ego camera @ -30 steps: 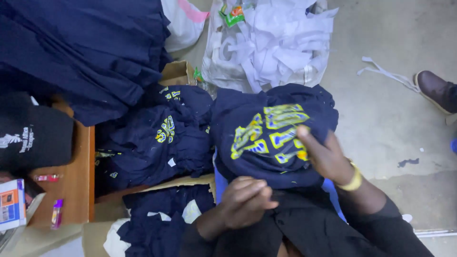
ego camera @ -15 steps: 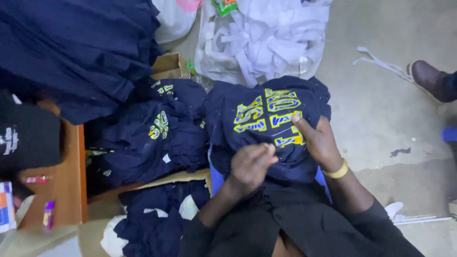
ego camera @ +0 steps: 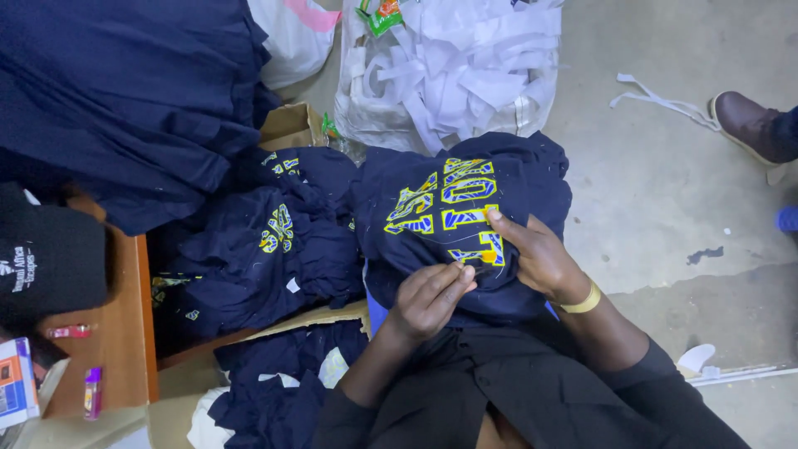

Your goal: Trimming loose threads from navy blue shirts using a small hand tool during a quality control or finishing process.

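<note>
— What does the head view show in the person's lap?

— A navy garment [ego camera: 465, 224] with yellow and blue lettering lies spread over the lap, near the middle. The right hand [ego camera: 540, 258] presses flat on it, fingers [ego camera: 501, 224] stretched out over the lettering, gripping nothing. The left hand [ego camera: 428, 295] rests just beside, fingers [ego camera: 453, 278] pinched together at the fabric; whether they hold a thread or tool cannot be told.

— And around it?

— To the left, a heap of similar navy garments [ego camera: 274, 241] spills over a cardboard box [ego camera: 287, 125]. Far off sits a clear bag of white strips [ego camera: 457, 66]. A wooden counter [ego camera: 125, 333] stands at the left, a brown shoe [ego camera: 748, 125] on the concrete floor [ego camera: 665, 208] at the right.
</note>
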